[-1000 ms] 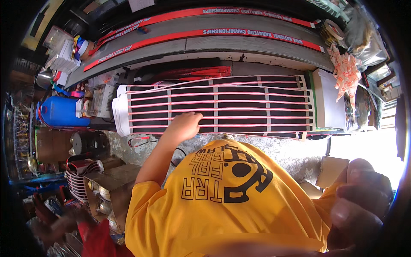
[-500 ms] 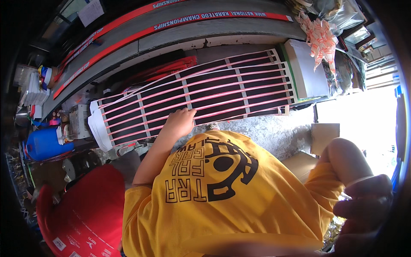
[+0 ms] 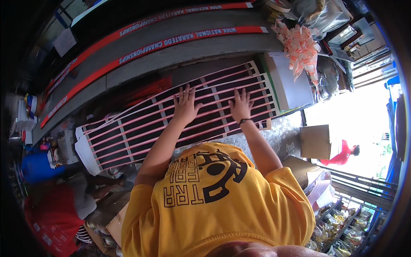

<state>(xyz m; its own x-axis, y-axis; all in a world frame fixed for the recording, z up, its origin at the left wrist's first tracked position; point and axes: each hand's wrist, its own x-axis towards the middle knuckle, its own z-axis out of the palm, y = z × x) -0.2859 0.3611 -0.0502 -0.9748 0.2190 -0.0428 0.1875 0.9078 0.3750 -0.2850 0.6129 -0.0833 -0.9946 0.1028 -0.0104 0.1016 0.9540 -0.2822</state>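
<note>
A long dark panel [image 3: 145, 124] lies in front of me. Narrow pink-and-white strips [image 3: 147, 132] run along its length, crossed by grey bands, with white paper-like edging at the ends. My left hand [image 3: 186, 106] rests flat on the strips near the middle, fingers spread. To its right, my right hand [image 3: 241, 104] also lies palm down with fingers apart, a dark band around the wrist. Neither hand grips anything. Some of the strips pass under my palms and are hidden there.
Behind the panel, red printed ribbons [image 3: 171, 41] stretch along a grey ledge [image 3: 150, 58]. A white box [image 3: 289, 79] and a ribbon bow [image 3: 297, 51] are at the right end. A person in red [image 3: 53, 218] is at lower left, near a blue container [image 3: 40, 166]. Cardboard [image 3: 314, 141] stands right.
My right hand has come from beside my head down onto the panel. My left hand has moved farther onto the strips and its fingers have spread. The view has shifted.
</note>
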